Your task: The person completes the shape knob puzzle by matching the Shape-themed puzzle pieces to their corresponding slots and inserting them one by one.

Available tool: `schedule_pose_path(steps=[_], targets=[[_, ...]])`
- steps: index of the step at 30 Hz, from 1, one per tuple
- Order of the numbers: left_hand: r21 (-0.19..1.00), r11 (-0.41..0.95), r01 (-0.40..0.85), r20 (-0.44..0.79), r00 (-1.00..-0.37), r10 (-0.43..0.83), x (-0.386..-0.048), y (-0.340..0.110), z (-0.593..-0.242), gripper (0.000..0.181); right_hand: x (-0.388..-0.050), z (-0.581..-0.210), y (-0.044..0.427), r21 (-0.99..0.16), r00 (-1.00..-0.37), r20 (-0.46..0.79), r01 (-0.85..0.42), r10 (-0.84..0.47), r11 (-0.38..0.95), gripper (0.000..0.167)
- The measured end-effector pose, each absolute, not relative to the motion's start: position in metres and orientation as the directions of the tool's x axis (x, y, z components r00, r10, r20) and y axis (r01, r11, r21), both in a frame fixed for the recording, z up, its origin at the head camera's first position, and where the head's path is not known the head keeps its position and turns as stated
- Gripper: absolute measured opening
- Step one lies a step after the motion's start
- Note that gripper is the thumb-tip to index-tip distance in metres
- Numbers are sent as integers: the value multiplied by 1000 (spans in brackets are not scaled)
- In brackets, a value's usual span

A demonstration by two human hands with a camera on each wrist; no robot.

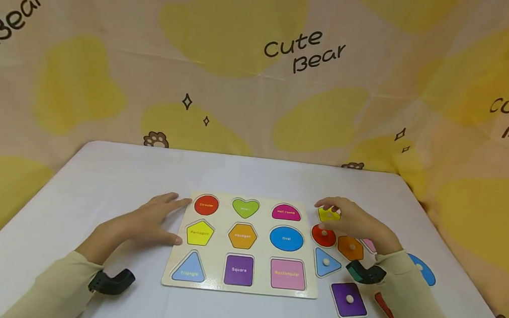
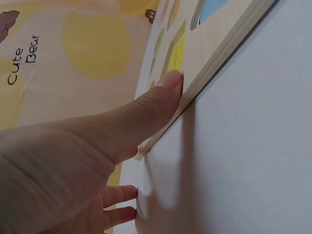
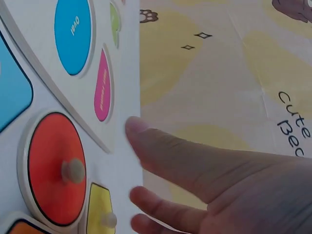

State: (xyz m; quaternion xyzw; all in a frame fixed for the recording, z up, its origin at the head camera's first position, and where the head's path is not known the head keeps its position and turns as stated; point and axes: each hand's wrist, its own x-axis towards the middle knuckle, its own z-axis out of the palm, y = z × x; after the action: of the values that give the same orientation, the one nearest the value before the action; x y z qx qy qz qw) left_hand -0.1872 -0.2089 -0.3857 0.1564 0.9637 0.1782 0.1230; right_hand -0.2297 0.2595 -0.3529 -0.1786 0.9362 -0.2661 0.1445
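Observation:
A wooden shape-puzzle board (image 1: 215, 266) lies flat on the table, its labelled recesses brightly coloured. At its left edge is my left hand (image 1: 146, 223), fingers spread; the left wrist view shows the thumb (image 2: 168, 90) resting on the rim. My right hand (image 1: 360, 221) hovers beyond the board's right side, over a yellow knobbed piece (image 1: 328, 215). In the right wrist view, its thumb and fingers stand apart, with nothing between them. Just in front of this hand lie a red circle piece (image 1: 328, 240) and an orange hexagon piece (image 1: 348, 252).
More knobbed pieces are right of the board: a light-blue triangle (image 1: 321, 267), a purple square (image 1: 343, 305), a blue oval (image 1: 428, 272). A pink piece (image 1: 369, 245) and a red piece (image 1: 384, 307) are partly hidden by the right arm. A printed cloth (image 1: 241, 97) hangs behind the table.

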Motion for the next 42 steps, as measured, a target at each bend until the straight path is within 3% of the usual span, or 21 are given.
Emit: schedule_pose_path(steps=[5,16,25,42], targets=[[368,897,245,-180,-927,328,-188,-208,-387,99,-232,-353,263,-584,-864,-237,-238,-444,776,42],[374,898,231,-184,-931,316,-190,-205,-384,101,-231,-364,268,-586,-867,-303,-158,-396,794,17],[383,898,217,-196,-931,308,-189,-206,-387,101,-233,-365,268,-559,-855,-297,-205,-425,803,6],[381,904,194,-212,-934,289,-191,-205,-388,100,-231,-356,268,-572,-845,-294,-218,-446,791,5]])
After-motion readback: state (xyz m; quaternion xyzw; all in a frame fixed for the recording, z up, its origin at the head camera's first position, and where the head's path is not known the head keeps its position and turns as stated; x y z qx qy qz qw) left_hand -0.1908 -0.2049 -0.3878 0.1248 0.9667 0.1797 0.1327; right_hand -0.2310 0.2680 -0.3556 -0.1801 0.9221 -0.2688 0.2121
